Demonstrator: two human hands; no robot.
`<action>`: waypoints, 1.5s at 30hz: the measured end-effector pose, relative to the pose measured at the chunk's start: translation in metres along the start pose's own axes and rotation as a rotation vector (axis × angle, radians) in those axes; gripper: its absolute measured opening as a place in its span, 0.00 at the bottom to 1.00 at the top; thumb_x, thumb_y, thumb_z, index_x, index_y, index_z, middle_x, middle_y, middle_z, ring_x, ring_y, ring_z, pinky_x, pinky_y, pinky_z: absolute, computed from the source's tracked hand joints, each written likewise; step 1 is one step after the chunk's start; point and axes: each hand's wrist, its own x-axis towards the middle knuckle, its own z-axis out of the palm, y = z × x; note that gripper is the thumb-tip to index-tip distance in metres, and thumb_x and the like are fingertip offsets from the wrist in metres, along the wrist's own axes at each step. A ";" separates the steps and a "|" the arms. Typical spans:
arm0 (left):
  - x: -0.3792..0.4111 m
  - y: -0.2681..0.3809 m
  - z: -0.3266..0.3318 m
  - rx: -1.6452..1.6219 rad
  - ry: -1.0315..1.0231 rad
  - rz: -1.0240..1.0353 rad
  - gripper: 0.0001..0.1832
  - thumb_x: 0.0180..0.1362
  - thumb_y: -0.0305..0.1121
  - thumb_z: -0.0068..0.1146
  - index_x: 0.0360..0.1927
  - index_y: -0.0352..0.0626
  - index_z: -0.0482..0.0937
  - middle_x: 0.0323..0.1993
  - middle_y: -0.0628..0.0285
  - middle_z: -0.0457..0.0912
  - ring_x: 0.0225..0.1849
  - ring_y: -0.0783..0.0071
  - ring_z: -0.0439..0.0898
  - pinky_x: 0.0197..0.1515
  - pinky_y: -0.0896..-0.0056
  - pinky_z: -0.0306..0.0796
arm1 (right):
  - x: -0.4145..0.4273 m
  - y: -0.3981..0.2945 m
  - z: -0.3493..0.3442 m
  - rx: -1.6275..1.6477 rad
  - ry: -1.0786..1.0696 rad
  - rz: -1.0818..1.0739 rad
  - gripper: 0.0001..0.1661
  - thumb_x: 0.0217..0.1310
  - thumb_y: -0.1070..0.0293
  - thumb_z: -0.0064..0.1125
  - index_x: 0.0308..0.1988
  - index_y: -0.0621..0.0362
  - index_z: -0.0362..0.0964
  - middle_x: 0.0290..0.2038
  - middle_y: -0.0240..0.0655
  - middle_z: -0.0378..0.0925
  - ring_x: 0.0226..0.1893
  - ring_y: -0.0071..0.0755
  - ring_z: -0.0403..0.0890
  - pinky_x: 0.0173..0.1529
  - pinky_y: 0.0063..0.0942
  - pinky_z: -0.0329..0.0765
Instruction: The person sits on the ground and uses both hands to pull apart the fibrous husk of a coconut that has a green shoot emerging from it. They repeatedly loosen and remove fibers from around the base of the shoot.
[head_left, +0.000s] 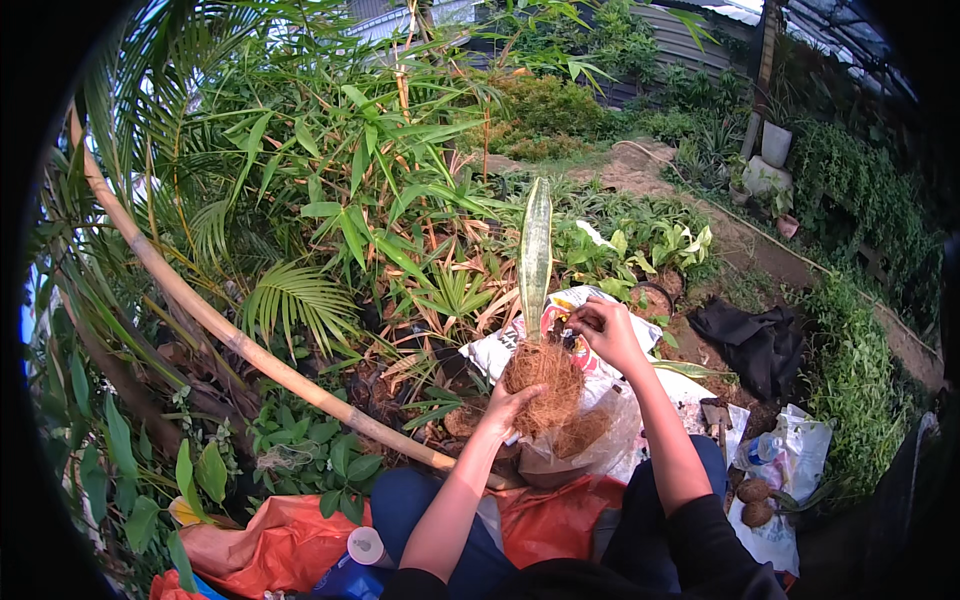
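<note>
My left hand (511, 409) grips the left side of a ball of brown coconut fibre (547, 382). From the top of that ball a single snake plant leaf (535, 259) stands upright, green with yellow edges. My right hand (604, 330) is raised just above and right of the ball, its fingertips pinched together near a small dark bit; whether they hold it I cannot tell. Under the ball lies a clear plastic bag (619, 427) with more brown fibre (583, 433) at it. White printed sacks (491, 352) are spread behind.
A bamboo pole (300, 365) curves across the left side. Orange sheeting (292, 532) and a paper cup (366, 545) are by my legs. To the right are two fibre balls (754, 502), a plastic bottle (763, 448) and black cloth (750, 341). Dense plants stand ahead.
</note>
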 end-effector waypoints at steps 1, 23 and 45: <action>0.001 0.000 0.001 0.013 -0.003 -0.004 0.40 0.41 0.22 0.66 0.59 0.37 0.58 0.49 0.55 0.72 0.47 0.67 0.75 0.50 0.66 0.72 | -0.001 0.010 0.002 0.047 0.014 0.019 0.05 0.45 0.78 0.60 0.29 0.63 0.74 0.25 0.39 0.75 0.23 0.34 0.76 0.31 0.29 0.72; 0.004 0.003 -0.001 0.038 -0.039 -0.054 0.40 0.36 0.24 0.69 0.56 0.40 0.62 0.48 0.59 0.73 0.50 0.67 0.74 0.51 0.64 0.71 | -0.004 0.002 0.021 0.227 0.161 0.136 0.04 0.48 0.77 0.60 0.29 0.64 0.75 0.20 0.35 0.78 0.21 0.23 0.77 0.28 0.23 0.71; 0.007 0.000 -0.001 0.118 -0.040 -0.016 0.40 0.31 0.20 0.69 0.54 0.40 0.65 0.47 0.60 0.74 0.49 0.68 0.74 0.52 0.65 0.70 | -0.005 0.014 0.031 0.300 0.164 0.196 0.05 0.49 0.74 0.60 0.29 0.64 0.75 0.20 0.36 0.77 0.20 0.21 0.75 0.28 0.24 0.71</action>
